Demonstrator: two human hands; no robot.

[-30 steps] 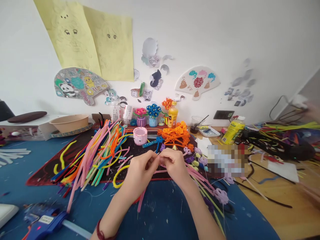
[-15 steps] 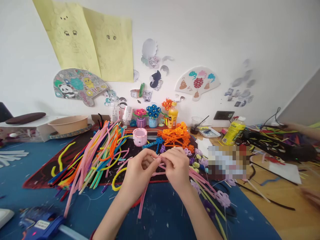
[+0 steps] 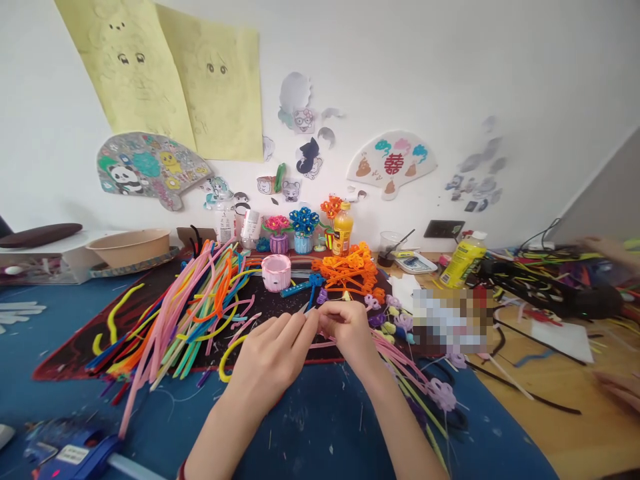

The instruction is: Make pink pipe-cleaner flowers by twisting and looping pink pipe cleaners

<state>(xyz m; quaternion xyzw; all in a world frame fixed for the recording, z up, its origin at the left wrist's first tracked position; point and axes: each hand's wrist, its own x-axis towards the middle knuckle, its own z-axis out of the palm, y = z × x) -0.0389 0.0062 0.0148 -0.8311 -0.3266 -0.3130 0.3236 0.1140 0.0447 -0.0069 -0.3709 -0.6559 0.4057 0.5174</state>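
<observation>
My left hand (image 3: 273,353) is closed, back upward, its fingertips pinched together just above the dark mat. Fingers bent, my right hand (image 3: 349,337) pinches right beside it, and the fingertips of both meet. Between them is a pink pipe cleaner, mostly hidden by the fingers. Just beyond the hands stand a pink pot (image 3: 276,273) and a blue pipe-cleaner piece (image 3: 315,283). Lilac pipe-cleaner flowers (image 3: 441,395) on stems lie to the right of my right hand.
A heap of coloured pipe cleaners (image 3: 175,313) spreads at left. A blue glue gun (image 3: 75,453) lies front left. Orange pipe-cleaner flowers (image 3: 350,270), a juice bottle (image 3: 343,230) and a yellow bottle (image 3: 465,260) stand behind. At far right, another person's hand (image 3: 620,387) shows.
My left hand has rolled over, its back now facing up and its fingers straighter. A pink pipe-cleaner end that hung below the hands is out of sight. The view has shifted slightly.
</observation>
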